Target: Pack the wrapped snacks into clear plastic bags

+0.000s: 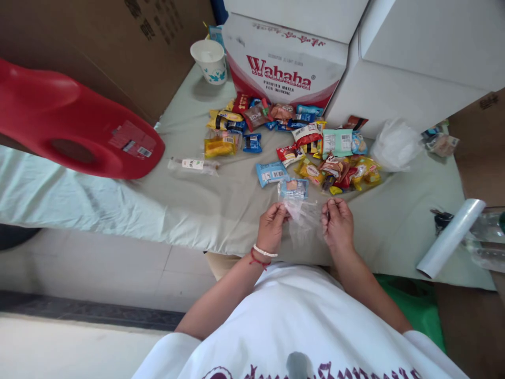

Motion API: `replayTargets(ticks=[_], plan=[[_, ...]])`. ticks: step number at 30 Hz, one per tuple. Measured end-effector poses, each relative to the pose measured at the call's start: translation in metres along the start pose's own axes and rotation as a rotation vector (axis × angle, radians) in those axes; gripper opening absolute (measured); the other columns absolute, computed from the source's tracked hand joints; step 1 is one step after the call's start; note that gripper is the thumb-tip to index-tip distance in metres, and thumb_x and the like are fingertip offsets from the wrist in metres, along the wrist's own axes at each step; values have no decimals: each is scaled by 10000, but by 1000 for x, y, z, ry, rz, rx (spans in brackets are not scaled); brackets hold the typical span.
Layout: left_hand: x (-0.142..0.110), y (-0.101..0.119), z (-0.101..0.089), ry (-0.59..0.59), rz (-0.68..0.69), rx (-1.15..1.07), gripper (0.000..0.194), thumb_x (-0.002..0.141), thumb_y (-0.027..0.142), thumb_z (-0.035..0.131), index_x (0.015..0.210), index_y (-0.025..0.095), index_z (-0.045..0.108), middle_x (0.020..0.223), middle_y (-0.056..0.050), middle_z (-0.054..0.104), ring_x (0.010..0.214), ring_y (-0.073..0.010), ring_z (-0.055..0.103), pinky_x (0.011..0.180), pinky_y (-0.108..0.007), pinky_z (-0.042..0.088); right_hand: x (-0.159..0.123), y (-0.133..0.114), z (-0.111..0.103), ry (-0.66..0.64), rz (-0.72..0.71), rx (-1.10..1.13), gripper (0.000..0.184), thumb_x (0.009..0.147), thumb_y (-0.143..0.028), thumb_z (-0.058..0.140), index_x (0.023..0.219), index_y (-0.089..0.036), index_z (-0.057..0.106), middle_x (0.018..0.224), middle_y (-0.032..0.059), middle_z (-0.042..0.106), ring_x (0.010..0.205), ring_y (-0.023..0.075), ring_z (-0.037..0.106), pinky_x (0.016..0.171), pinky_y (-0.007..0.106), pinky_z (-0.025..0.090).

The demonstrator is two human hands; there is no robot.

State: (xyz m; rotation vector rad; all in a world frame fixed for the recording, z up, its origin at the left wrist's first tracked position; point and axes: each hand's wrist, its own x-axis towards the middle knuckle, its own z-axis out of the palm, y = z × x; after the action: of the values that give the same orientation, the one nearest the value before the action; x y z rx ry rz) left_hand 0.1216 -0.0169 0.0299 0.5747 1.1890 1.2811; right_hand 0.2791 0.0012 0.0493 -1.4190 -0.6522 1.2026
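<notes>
A thin clear plastic bag [303, 220] hangs between my two hands near the table's front edge. My left hand [271, 226] pinches its left side, and my right hand [338, 222] pinches its right side. Just beyond the bag lies a blue snack packet [294, 188], partly covered by the clear film. Another light blue packet [272, 173] is a little farther off. Behind these spreads a loose pile of small wrapped snacks, among them a red and white packet [306, 135] and a pale green packet [337, 142].
A Wahaha carton [284, 63] stands at the back beside white boxes [406, 84]. A paper cup [211, 60] and a big red jug [79, 121] are on the left. Bunched plastic bags [397, 145] and a roll of film [452, 238] lie on the right.
</notes>
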Motion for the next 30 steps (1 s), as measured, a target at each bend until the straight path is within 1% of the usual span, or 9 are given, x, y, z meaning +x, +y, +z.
replayTargets(ticks=[5, 8, 12, 16, 19, 21, 23, 26, 30], plan=[[-3, 15, -35, 105, -86, -52, 459, 781, 637, 719, 814, 212, 548, 676, 39, 608, 508, -84, 539, 495, -205, 450, 32, -3, -32, 34, -190, -213, 395, 857, -593, 687, 923, -246, 512, 648, -83, 527, 400, 69, 416, 331, 196, 299], [-3, 25, -61, 170, -61, 61, 366, 856, 560, 670, 806, 219, 546, 534, 84, 493, 340, -54, 339, 340, -191, 253, 40, 0, -45, 1, -176, -337, 393, 882, -613, 648, 942, -252, 502, 661, -72, 540, 398, 80, 441, 330, 208, 310], [8, 37, -81, 99, -36, 293, 280, 896, 474, 645, 806, 218, 579, 466, 83, 477, 302, -76, 351, 312, -197, 212, 35, 7, -51, -50, -123, -437, 406, 883, -635, 631, 961, -258, 505, 650, -69, 549, 386, 90, 455, 329, 209, 323], [29, 41, -75, 134, -30, 326, 273, 902, 439, 622, 749, 235, 524, 483, 67, 491, 313, -93, 386, 317, -210, 237, 29, 6, -49, -71, 35, -281, 513, 813, -729, 644, 968, -262, 502, 660, -55, 609, 415, 102, 498, 366, 214, 358], [42, 41, -61, 171, -73, 260, 279, 911, 439, 580, 736, 244, 484, 496, 59, 480, 314, -96, 373, 310, -222, 224, 21, -3, -49, -226, 142, -113, 676, 724, -768, 708, 1151, -277, 526, 887, 29, 739, 730, 185, 711, 598, 291, 554], [43, 43, -53, 172, -77, 241, 279, 911, 452, 572, 748, 244, 481, 514, 57, 479, 331, -93, 384, 313, -215, 229, 12, -11, -54, -317, 171, -134, 822, 620, -621, 876, 1273, -285, 507, 941, 38, 753, 866, 203, 728, 725, 321, 582], [36, 45, -51, 176, -76, 222, 285, 901, 469, 581, 764, 240, 482, 535, 59, 488, 343, -84, 386, 316, -203, 232, 5, -19, -62, -340, 211, -205, 833, 573, -455, 945, 1274, -262, 538, 863, 6, 735, 763, 173, 710, 681, 294, 572], [8, 43, -57, 204, -118, 190, 298, 889, 502, 581, 804, 236, 476, 569, 67, 527, 356, -76, 413, 339, -188, 298, 5, -26, -78, -346, 292, -248, 566, 656, -441, 887, 1108, -201, 647, 803, -4, 702, 577, 119, 635, 524, 242, 518], [-45, 35, -80, 95, -407, 313, 376, 794, 542, 687, 896, 240, 487, 725, 13, 662, 528, -160, 651, 436, -237, 472, 31, -30, -90, -412, 345, -397, 435, 608, -335, 887, 964, -178, 692, 715, -32, 677, 443, 76, 535, 380, 180, 388]])
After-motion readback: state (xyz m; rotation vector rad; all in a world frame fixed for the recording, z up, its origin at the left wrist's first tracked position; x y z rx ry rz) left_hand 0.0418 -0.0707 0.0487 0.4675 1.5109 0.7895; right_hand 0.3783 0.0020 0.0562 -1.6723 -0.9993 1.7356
